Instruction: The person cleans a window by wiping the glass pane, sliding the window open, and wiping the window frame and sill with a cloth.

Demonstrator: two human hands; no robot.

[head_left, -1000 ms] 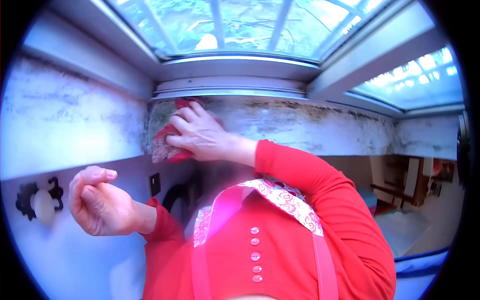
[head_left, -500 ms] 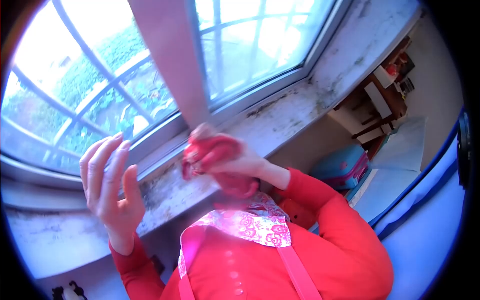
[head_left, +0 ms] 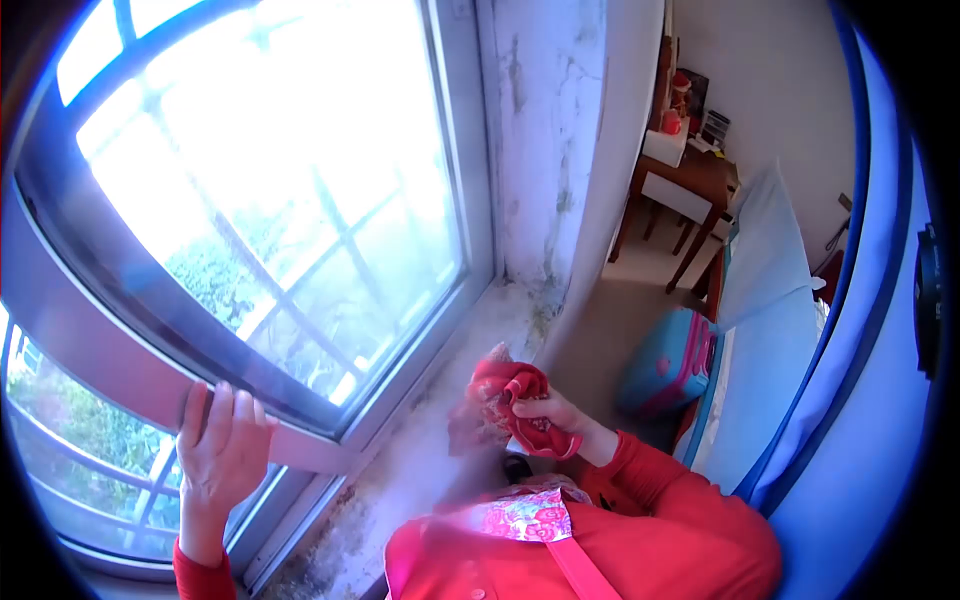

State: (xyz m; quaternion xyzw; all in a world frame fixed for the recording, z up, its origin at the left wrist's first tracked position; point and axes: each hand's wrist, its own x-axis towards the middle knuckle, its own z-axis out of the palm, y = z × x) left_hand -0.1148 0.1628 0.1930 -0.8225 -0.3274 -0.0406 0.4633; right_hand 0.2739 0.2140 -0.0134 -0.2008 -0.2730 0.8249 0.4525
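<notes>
My left hand (head_left: 224, 450) is raised at the window, with its fingers hooked on the edge of the pinkish window frame (head_left: 130, 350). A small dark part shows beside the index finger; I cannot make it out. My right hand (head_left: 552, 412) is closed on a crumpled red cloth (head_left: 518, 408) with a pale pattern. The cloth is held above the stained windowsill (head_left: 430, 440), near the corner, and seems apart from it. Bright glass (head_left: 290, 200) with bars behind it stands in front of me.
Peeling, mould-spotted wall (head_left: 545, 150) borders the window on the right. A blue and pink suitcase (head_left: 672, 360) stands on the floor beside a bed (head_left: 740, 400). Farther back is a wooden desk (head_left: 690, 180) with things on it. Blue fabric (head_left: 840, 450) hangs at the right.
My view has turned to the right. My left hand, spread in the air before, is now on the window frame. My right hand still holds the red cloth, now nearer the sill's right corner.
</notes>
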